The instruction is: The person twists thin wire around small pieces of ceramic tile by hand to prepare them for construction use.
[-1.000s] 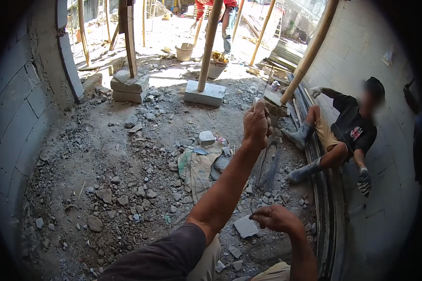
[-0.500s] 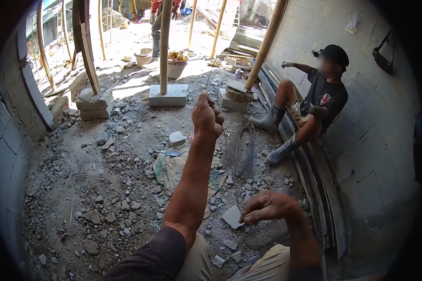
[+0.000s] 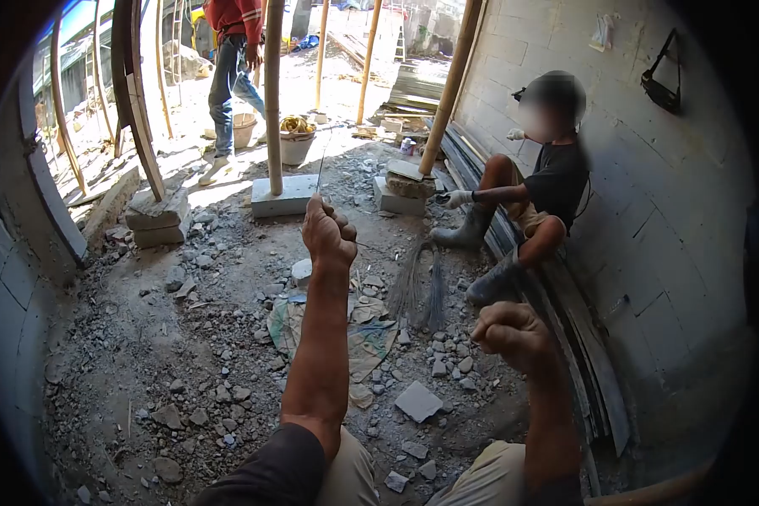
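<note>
My left hand (image 3: 329, 232) is closed in a fist, held up in front of me at arm's length. A thin wire (image 3: 321, 164) sticks up out of the top of that fist. Lower and to the right, my right hand (image 3: 512, 337) is raised with its fingers curled tight; whatever they grip cannot be made out. Beyond and between the hands, a bundle of thin wire (image 3: 436, 295) lies bent over on the rubble. A flattened, torn sack (image 3: 367, 341) is spread on the ground below my left hand.
A seated co-worker (image 3: 557, 177) in boots rests on stacked boards (image 3: 578, 337) along the right wall. Another person (image 3: 228, 76) stands at the back left. Poles stand on blocks (image 3: 287, 196); a bucket (image 3: 297, 148) is behind. Loose stones and a pale tile piece (image 3: 418, 401) cover the floor.
My right hand has risen and its fingers are curled tighter; my left hand appears lower and further left. The seated co-worker's arm has reached forward, and the standing person has moved left.
</note>
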